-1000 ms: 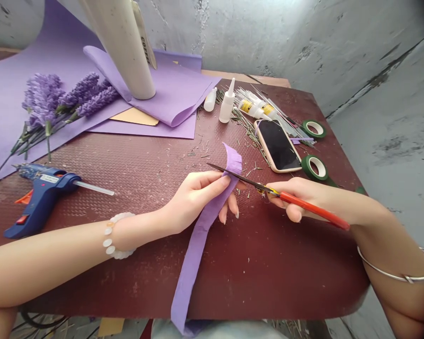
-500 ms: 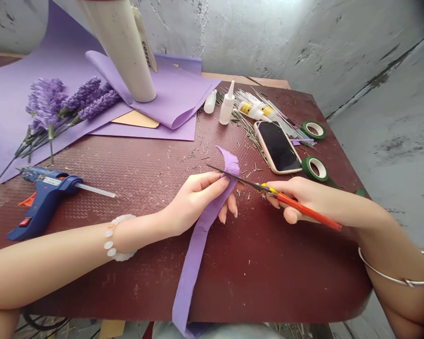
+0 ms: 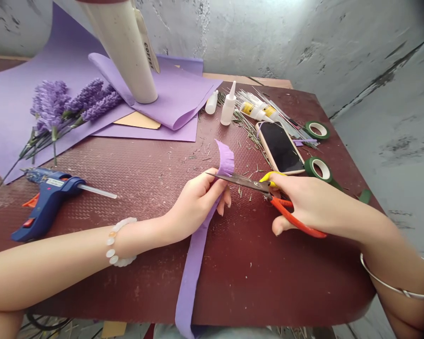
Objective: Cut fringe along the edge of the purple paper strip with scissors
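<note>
Purple strip (image 3: 195, 254) in left pinch grip (image 3: 197, 200)

The scissors (image 3: 263, 185) have dark blades and red and yellow handles. Left of their handles, the paper strip (image 3: 193, 256) is lilac, the hot glue gun (image 3: 50, 198) blue and orange. Beyond them, the smartphone (image 3: 282, 148) is black and cream. Beneath them, the surface (image 3: 268, 278) is maroon.

Left hand (image 3: 192, 205) bare, white bead bracelet (image 3: 110, 253), one amber bead (image 3: 112, 234). Right hand (image 3: 305, 195) bare, thin silver bangle (image 3: 407, 294) up-arm.
</note>
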A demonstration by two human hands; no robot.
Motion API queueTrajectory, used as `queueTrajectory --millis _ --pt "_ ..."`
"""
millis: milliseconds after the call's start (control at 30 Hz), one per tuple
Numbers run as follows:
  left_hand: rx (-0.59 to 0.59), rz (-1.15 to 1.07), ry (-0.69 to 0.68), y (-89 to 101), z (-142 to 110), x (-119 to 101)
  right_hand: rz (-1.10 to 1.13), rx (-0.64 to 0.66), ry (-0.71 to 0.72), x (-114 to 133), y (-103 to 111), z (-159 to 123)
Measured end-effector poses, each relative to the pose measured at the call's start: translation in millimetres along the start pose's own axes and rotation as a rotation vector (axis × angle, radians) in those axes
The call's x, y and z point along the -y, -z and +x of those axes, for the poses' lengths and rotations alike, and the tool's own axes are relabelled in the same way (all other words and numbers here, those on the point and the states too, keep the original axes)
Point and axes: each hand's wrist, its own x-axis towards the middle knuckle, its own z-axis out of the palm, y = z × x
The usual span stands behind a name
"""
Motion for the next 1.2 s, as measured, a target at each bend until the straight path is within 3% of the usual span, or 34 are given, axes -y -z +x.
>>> queueTrajectory --millis 167,433,667,900,1200 --pt "0.012 -0.027 -0.038 0.2 -1.3 0.4 -0.052 -0.179 0.064 -1.9 -10.6 1.0" --pt "-0.003 -0.057 -0.109 -0.8 -5.3 -0.2 -0.119 -0.306 0.233 -14.0 -14.7 1.9" --pt "-0.01 -0.091 -0.067 -2.1 -3.8 -1.1 -0.194 -0.343 0.232 -14.9 -15.7 4.5" --pt "-0.004 -0.045 -0.036 -1.0 -2.6 -0.4 -0.124 -0.245 0.2 -4.1 -11.4 5.9" --pt "0.019 -0.065 -0.039 -1.1 -3.2 -0.8 -0.156 -0.258 0.219 -14.9 -18.8 -3.9"
